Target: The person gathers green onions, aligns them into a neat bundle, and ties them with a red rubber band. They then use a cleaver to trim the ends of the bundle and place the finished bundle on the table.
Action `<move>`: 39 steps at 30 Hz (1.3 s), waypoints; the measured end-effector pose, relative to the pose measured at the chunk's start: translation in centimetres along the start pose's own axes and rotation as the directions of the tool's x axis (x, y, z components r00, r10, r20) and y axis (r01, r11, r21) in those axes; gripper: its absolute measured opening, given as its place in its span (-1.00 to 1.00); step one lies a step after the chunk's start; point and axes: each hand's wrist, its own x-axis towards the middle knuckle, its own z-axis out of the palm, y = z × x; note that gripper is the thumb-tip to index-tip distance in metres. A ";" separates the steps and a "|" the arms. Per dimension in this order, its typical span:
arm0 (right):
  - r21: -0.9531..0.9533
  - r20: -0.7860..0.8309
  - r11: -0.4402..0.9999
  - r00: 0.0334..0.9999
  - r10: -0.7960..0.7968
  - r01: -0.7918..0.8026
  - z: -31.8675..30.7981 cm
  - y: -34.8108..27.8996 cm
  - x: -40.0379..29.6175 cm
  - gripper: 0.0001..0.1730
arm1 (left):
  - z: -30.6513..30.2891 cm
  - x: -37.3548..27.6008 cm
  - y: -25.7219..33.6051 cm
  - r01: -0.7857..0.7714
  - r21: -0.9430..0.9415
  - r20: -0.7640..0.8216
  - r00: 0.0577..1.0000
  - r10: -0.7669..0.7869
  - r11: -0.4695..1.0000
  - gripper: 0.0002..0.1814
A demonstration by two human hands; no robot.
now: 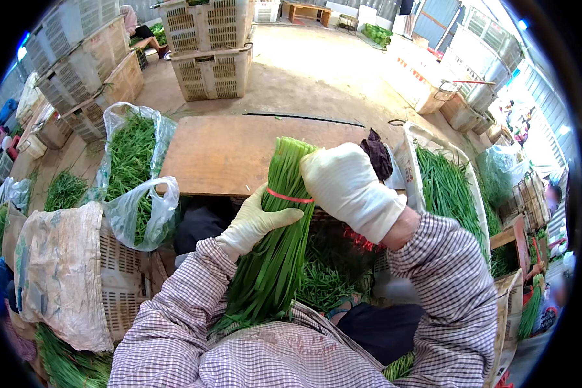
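A thick bundle of long flat green leaves, like garlic chives [276, 252], stands upright against my body, its pale cut stems at the top. A red band [290, 196] goes around it below the stem ends. My left hand [262, 220], in a pale glove, grips the bundle just under the band, with the thumb across the front. My right hand [347, 182], gloved in white, is closed at the upper right side of the stems; its fingertips are turned away, so what they hold cannot be told. A low wooden table [213, 155] lies beyond the bundle.
A plastic bag of loose greens [131, 160] stands left of the table. At right is a white crate [475, 194] of green leaves. A dark crumpled cloth [377, 154] lies at the table's right end. Red bands [361, 238] hang below it. Stacked crates [211, 72] stand beyond.
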 end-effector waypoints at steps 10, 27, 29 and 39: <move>-0.321 0.493 0.781 0.609 0.621 -0.536 -3.2 9.2 -1.5 -0.65 | -1.1 0.4 -0.7 -0.008 -0.015 0.000 1.000 0.008 1.000 -0.21; 0.608 0.694 0.019 0.542 0.473 -0.794 -1.1 1.6 -2.1 -0.61 | -1.0 0.1 3.0 -0.083 0.058 0.117 0.990 0.076 0.995 -0.35; 0.467 0.291 0.636 0.786 0.546 -0.614 1.0 3.3 -4.0 -0.69 | -1.2 -0.2 2.6 -0.051 0.014 0.141 0.989 0.048 0.999 -0.36; 0.775 0.445 0.057 0.608 0.658 -0.630 -0.7 0.7 -4.6 0.03 | 1.3 1.2 4.0 -0.242 0.256 0.067 0.970 0.233 0.936 -0.23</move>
